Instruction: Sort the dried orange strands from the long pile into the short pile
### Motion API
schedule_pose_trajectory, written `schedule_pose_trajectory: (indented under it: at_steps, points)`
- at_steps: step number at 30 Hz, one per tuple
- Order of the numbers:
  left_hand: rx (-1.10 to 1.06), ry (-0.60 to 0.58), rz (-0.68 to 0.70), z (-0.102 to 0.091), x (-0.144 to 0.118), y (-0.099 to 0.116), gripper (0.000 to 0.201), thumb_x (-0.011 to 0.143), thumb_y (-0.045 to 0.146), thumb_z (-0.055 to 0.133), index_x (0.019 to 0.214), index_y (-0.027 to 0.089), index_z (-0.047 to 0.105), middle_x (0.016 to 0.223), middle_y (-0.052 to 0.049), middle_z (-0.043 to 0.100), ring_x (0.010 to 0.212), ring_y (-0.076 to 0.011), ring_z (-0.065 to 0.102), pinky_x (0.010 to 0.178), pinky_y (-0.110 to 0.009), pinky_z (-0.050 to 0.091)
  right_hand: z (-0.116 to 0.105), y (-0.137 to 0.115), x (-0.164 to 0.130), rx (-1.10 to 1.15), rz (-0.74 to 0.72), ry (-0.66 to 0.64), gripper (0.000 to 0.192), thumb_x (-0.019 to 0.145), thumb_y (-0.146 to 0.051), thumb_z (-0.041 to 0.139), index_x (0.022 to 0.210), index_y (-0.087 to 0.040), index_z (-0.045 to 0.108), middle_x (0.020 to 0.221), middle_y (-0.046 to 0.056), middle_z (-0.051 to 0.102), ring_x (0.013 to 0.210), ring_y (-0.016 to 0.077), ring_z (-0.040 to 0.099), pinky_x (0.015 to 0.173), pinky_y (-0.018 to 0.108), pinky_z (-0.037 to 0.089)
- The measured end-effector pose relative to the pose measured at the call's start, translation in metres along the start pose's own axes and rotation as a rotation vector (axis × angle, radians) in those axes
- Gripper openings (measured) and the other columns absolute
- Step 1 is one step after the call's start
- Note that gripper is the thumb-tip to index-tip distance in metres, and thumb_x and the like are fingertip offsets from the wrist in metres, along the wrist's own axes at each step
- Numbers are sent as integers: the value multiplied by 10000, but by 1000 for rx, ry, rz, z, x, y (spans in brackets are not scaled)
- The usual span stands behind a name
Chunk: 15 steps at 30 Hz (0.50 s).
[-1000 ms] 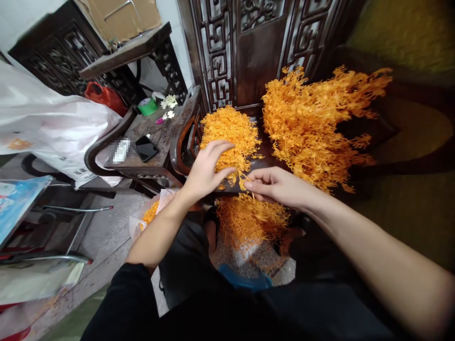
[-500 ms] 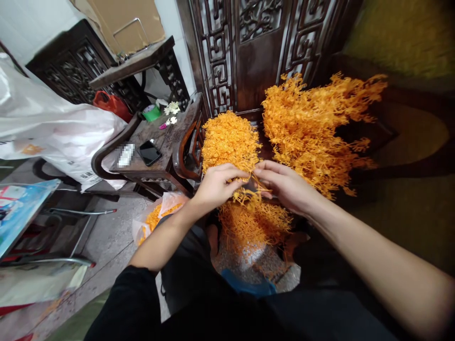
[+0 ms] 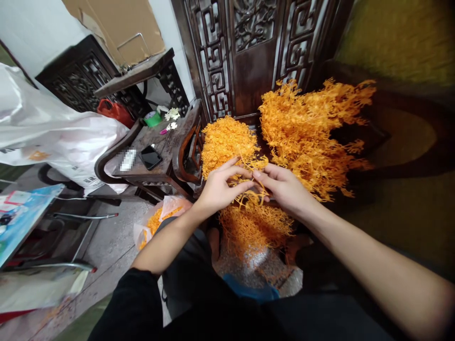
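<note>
both hands, left (image 3: 218, 187) and right (image 3: 284, 187), pinching one orange sprig (image 3: 253, 182) just in front of the small pile (image 3: 227, 139)

A dark phone (image 3: 150, 157) lies on the wooden side bench (image 3: 156, 142) at left. A green tape roll (image 3: 153, 118) sits at its far end. White plastic bag (image 3: 53, 137) lies far left.

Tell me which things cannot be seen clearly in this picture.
- Head view: the sprig between left hand and right hand; fingers hide each grip.
- Label on the small table: blurred out, unreadable.
- Bag contents: mostly hidden by the left arm.
- Floor pile: lower part covered by dark clothing.
</note>
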<state>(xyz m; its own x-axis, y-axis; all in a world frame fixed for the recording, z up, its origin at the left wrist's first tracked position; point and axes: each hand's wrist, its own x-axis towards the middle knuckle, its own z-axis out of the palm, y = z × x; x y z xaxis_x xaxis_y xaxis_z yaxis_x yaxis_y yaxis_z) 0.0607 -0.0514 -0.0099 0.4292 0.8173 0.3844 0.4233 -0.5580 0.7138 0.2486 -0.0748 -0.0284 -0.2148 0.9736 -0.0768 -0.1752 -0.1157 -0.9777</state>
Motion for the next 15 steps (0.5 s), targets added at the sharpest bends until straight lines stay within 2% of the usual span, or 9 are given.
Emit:
schedule_pose_trajectory:
  at_steps: [2, 5, 8, 12, 15]
  points:
    - [-96, -11, -68, -1, 0, 0, 221, 835, 360, 806, 976, 206, 735, 1244, -113, 727, 1331, -281, 599, 991, -398, 548, 1, 0, 1, 18, -37, -5, 471, 787, -619, 788, 787, -206, 561, 619, -48, 481, 513, 86, 387, 478, 252, 277]
    - [-236, -5, -168, 0, -2, 0, 255, 815, 378, 816, 905, 176, 689, 1014, -77, 742, 934, -184, 696, 743, -273, 541, 3, 0, 2, 15, -77, -3, 502, 817, -630, 760, 750, -210, 494, 585, -65, 414, 516, 79, 324, 485, 256, 213]
    - [-255, -12, -201, 2, -3, 2, 242, 828, 374, 798, 854, 164, 680, 770, -1, 687, 630, -89, 561, 612, -233, 451, 5, 0, 1, -54, -103, 46, 536, 829, -644, 748, 737, -224, 427, 568, -77, 372, 510, 80, 293, 485, 266, 171]
    - [-122, -8, -148, 5, -2, 7, 172, 847, 317, 767, 810, 173, 679, 685, 30, 641, 572, -76, 486, 578, -242, 397, 12, 2, -1, -112, -126, 108, 526, 802, -635, 774, 699, -217, 472, 588, -55, 410, 532, 93, 331, 496, 275, 206]
    - [-106, -43, -188, 6, -2, 15, 239, 826, 336, 777, 729, 174, 632, 655, 26, 623, 569, -87, 496, 557, -252, 381, 14, 4, 4, 29, -55, 219, 459, 760, -591, 823, 729, -210, 570, 645, -22, 494, 571, 115, 399, 526, 288, 290]
